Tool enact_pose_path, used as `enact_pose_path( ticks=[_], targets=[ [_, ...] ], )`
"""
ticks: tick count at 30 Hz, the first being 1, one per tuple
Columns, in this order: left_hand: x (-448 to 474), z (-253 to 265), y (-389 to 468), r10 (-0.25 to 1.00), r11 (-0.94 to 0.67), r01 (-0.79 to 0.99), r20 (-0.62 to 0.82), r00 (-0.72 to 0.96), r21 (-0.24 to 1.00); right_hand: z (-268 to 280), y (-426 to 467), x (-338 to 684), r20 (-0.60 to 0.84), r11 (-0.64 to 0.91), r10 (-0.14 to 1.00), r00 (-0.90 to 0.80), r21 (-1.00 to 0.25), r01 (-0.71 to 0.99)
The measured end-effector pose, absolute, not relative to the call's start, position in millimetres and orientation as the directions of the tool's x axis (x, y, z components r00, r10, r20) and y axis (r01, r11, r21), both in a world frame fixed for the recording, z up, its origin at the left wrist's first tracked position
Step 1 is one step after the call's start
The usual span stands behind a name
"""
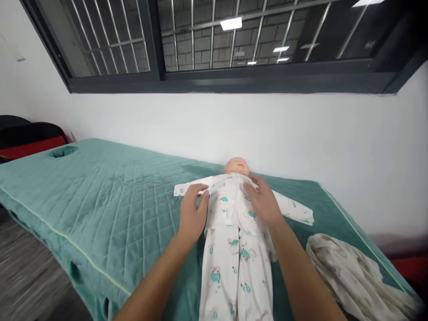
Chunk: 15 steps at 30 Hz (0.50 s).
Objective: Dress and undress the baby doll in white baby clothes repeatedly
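Note:
A baby doll with a bare head (237, 166) lies on its back on the bed, dressed in a white printed baby top (229, 200) and white printed pants (217, 272). Both sleeves of the top stretch out to the sides, and no doll hands show past the cuffs. My left hand (194, 210) rests by the left sleeve where it joins the body, thumb and fingers curved and apart. On the other side, my right hand (264, 200) lies at the chest and shoulder just below the head, its thumb apart from the fingers. The right fingertips partly cover the cloth.
A green quilted cover (133, 209) spreads over the bed, with a hole (63, 151) at its far left. A crumpled pale cloth (351, 272) lies at the right. Behind stand a white wall and a barred window (214, 40). Black-and-red chairs (33, 138) are at the left.

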State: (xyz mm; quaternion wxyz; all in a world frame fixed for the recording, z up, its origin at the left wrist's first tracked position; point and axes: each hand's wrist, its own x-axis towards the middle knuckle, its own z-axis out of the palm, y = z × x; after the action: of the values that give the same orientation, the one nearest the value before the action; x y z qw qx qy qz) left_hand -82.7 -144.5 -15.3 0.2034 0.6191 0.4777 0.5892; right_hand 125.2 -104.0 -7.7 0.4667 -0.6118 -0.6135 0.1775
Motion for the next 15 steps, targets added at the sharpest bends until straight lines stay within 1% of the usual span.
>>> enact_pose_path(
  ticks=[3,5,7,11,15],
  targets=[
    [-52,-5,-82,0.832,-0.519,0.397,0.554,0.031,0.757,-17,-83,130,0.327,0.184,0.929,0.176,-0.818,0.545],
    [-35,-6,-55,0.836,-0.539,0.422,0.523,0.165,0.729,-24,-81,133,0.315,0.19,0.934,0.166,-0.835,0.516],
    [-23,-10,-41,0.841,-0.541,0.44,0.472,0.264,0.717,-29,-83,135,0.303,0.197,0.941,0.149,-0.85,0.488],
    [-14,-19,-35,0.821,-0.564,0.417,0.432,0.372,0.713,-29,-86,137,0.312,0.216,0.943,0.115,-0.839,0.5],
    [-18,-25,-34,0.8,-0.586,0.391,0.43,0.419,0.709,-29,-84,136,0.302,0.211,0.949,0.087,-0.817,0.537]
  ],
)
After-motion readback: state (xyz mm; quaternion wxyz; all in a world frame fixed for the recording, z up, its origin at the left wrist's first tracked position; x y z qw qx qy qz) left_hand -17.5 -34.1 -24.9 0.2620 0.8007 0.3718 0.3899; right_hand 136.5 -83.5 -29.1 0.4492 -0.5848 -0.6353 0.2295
